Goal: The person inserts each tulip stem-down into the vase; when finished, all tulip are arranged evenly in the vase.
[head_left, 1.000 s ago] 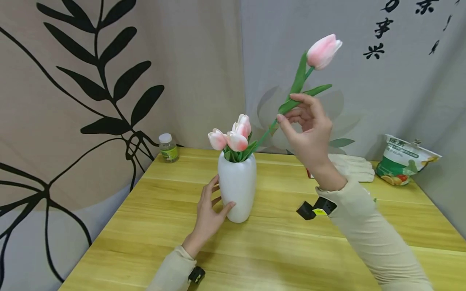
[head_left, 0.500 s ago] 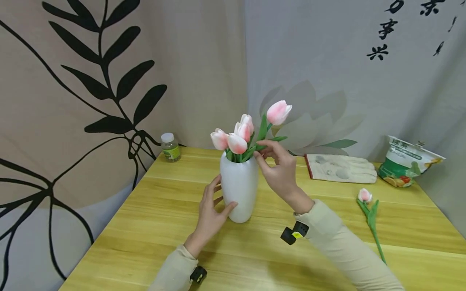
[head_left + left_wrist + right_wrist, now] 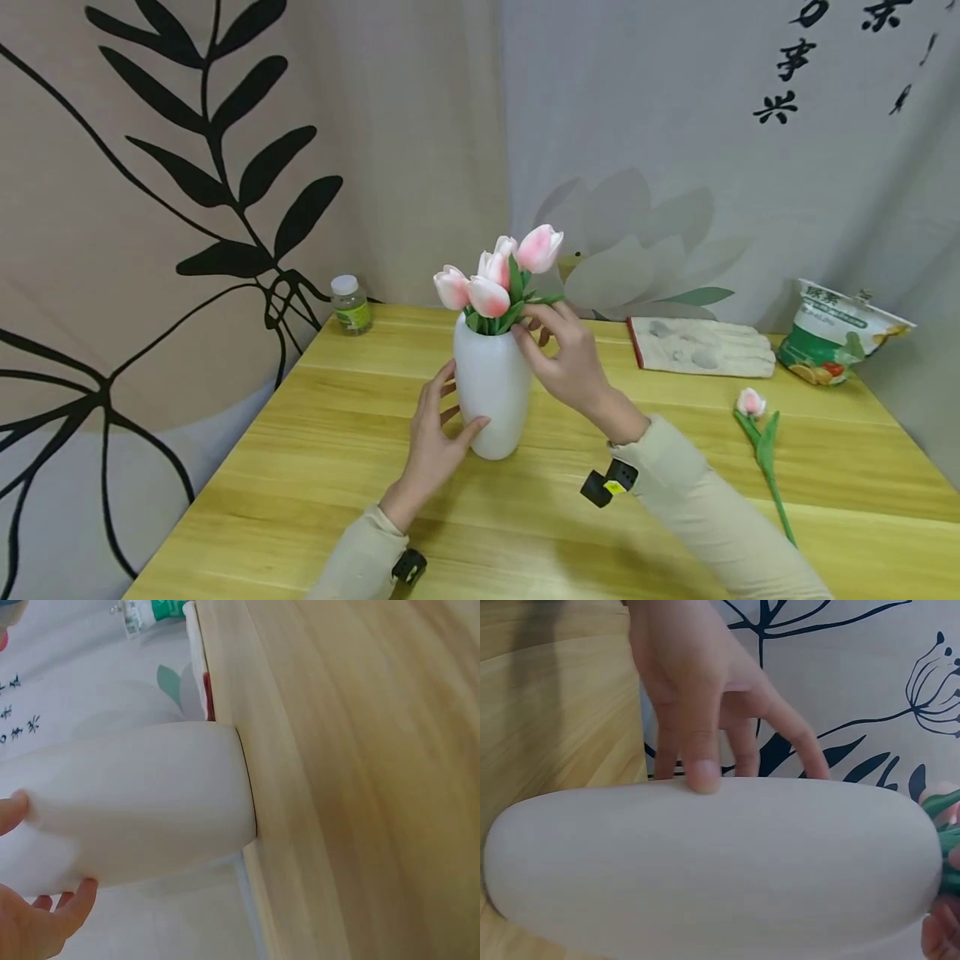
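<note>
A white vase (image 3: 491, 392) stands upright on the wooden table, with several pink-and-white tulips (image 3: 489, 296) in its mouth. My left hand (image 3: 435, 442) holds the vase from its left side, thumb at the front and fingers round the back. At the rim, my right hand (image 3: 570, 358) pinches a tulip (image 3: 539, 248) low on its green stem; its bloom rises just above the others. The lower end of that stem is hidden. The right wrist view shows the left hand's thumb (image 3: 703, 776) pressed against the vase wall.
Another tulip (image 3: 767, 454) lies on the table at the right. Behind it are a pale work glove (image 3: 701, 347) with a red cuff and a green-and-white bag (image 3: 832, 337). A small white-capped jar (image 3: 350, 308) stands at the back left, near a printed curtain.
My right hand has come down and left with its tulip, from high above the table to the vase mouth. The bloom has swung in beside the others. My left hand stays on the vase.
</note>
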The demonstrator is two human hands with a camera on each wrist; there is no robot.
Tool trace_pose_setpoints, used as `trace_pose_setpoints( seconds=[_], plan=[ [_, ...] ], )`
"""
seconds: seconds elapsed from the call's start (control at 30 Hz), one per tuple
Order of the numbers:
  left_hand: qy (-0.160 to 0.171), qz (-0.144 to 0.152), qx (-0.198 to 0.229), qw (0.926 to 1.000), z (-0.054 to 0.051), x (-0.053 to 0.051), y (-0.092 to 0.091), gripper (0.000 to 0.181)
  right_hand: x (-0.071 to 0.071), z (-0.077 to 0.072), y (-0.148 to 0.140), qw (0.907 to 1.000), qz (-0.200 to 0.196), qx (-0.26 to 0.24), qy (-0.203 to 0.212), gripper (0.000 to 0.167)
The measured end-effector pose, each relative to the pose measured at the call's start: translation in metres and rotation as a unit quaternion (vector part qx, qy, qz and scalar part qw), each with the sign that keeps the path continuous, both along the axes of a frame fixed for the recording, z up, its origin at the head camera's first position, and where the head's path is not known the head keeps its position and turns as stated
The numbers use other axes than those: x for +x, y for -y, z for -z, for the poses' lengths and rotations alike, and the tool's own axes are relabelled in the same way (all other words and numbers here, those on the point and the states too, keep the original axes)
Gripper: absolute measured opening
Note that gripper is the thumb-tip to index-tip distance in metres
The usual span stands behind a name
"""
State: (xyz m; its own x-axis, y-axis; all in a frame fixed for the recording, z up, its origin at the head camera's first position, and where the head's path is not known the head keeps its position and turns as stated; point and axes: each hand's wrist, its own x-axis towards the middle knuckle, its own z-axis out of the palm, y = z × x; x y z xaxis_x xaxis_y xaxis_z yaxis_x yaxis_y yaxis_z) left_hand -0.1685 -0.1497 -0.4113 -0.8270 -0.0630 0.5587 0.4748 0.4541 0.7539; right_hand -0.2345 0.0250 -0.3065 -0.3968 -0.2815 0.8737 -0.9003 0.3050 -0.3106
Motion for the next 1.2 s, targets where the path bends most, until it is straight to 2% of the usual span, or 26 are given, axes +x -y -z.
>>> trace_pose_setpoints(
  seconds=[0.23, 0.37, 0.57, 0.73, 0.87, 1.07, 1.2],
  plan=[
    [0.002, -0.001, -0.004, 1.0000, 0.000, 0.001, 0.001, 0.077, 0.001, -0.018, 0.005, 0.9974, -0.007, -0.072, 0.008, 0.011],
    [0.004, -0.002, -0.002, 1.0000, 0.001, 0.001, 0.002, 0.078, 0.001, -0.026, 0.008, 0.9966, -0.001, -0.082, 0.006, 0.010],
    [0.001, -0.003, -0.007, 1.0000, 0.001, 0.001, 0.002, 0.077, 0.001, -0.018, 0.010, 0.9959, 0.007, -0.090, 0.009, 0.011],
    [0.000, -0.001, -0.004, 1.0000, 0.000, 0.001, 0.000, 0.078, -0.004, -0.005, 0.012, 0.9974, 0.003, -0.061, 0.038, 0.008],
    [0.005, 0.007, 0.000, 1.0000, 0.000, 0.001, -0.002, 0.078, -0.004, -0.004, 0.008, 0.9979, -0.007, -0.024, 0.059, 0.009],
    [0.008, 0.003, -0.001, 1.0000, 0.000, 0.001, -0.001, 0.078, 0.001, -0.010, 0.001, 0.9976, -0.006, 0.056, 0.041, 0.007],
    [0.006, -0.001, -0.004, 1.0000, 0.000, 0.001, 0.000, 0.078, 0.007, -0.011, -0.004, 0.9987, 0.011, 0.040, 0.031, 0.006]
  ],
)
